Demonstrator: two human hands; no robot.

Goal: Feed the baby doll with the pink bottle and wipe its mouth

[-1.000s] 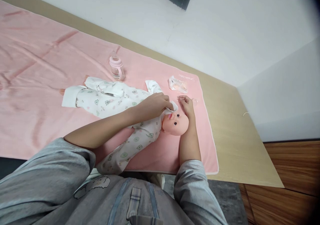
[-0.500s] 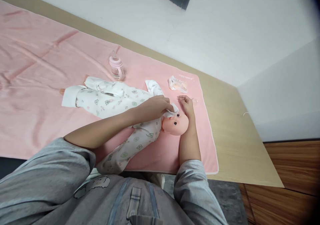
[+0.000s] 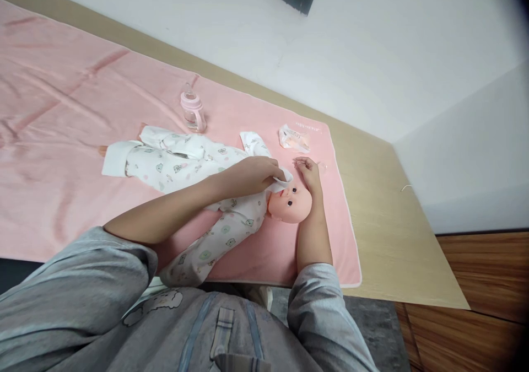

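Observation:
A baby doll lies on its back in a white patterned sleepsuit, its head to the right. My left hand reaches across its chest, fingers closed on a small white cloth at the far cheek, near the mouth. Both of the doll's eyes show. My right hand rests beyond the top of the head, its wrist and forearm against the crown. The fingers there are loosely curved and apart, with nothing visible in them.
A crumpled clear packet lies past my right hand, and a small clear item sits beside it. A pink-topped baby bottle stands behind the doll's body. The pink blanket covers much of the wooden table, which meets a white wall.
My left hand has drawn the cloth slightly left along the doll's face, and more of the mouth area shows. My right hand stays where it was.

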